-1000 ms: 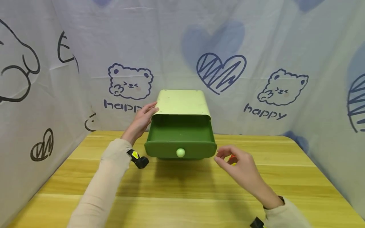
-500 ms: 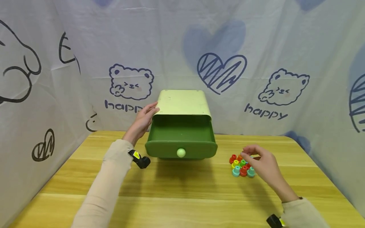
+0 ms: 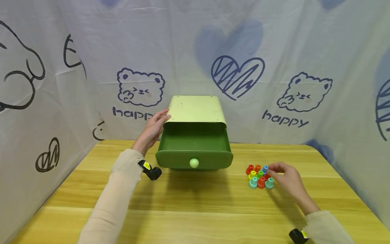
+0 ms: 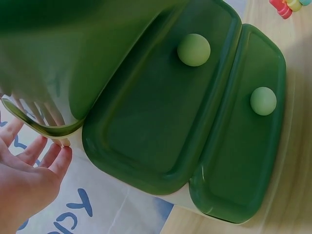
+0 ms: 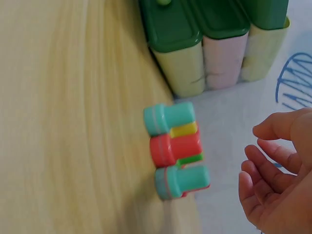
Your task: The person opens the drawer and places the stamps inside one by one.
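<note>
The small, multicoloured, plastic-looking pieces, each a narrow round stem on a wider base, stand upright on the pale wooden surface, right of the cream casing with its pulled-out green drawer. The cluster lies immediately left of the right hand, clearly the nearer one, whose fingers are loosely curved and moderately apart with nothing visible between them, the stems' long axes vertical beside the fingertips. The left hand, well apart from the pieces, rests near-straight fingers against the casing's left side.
</note>
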A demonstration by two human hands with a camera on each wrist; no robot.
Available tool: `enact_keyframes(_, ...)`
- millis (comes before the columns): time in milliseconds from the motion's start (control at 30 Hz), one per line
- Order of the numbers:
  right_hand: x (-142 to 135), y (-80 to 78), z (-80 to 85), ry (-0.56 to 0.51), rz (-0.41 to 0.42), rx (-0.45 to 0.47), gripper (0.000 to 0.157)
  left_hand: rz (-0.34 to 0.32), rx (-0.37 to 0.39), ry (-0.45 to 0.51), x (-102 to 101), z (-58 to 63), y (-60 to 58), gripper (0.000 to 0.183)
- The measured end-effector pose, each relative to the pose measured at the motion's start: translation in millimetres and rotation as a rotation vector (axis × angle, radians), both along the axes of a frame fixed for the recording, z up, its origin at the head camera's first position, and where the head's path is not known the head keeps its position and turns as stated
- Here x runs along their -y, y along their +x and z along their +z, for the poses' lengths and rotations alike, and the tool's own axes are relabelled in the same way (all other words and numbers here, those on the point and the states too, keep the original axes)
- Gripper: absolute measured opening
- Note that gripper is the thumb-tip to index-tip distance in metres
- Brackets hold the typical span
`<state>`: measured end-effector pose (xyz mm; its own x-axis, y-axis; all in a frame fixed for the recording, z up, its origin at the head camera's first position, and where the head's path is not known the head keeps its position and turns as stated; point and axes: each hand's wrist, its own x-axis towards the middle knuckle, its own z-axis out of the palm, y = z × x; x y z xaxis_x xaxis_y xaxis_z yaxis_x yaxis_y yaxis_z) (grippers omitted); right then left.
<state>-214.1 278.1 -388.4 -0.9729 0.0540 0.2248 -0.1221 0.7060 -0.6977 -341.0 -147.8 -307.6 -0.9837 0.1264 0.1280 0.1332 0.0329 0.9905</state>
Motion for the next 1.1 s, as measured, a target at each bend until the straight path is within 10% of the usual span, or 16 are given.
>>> enact_keyframes(1100,-20,-4.8,-31.2,0.052,0.040,0.210,0.029,0.019,0.013,-0.001,-1,0.1,-0.6,0.056)
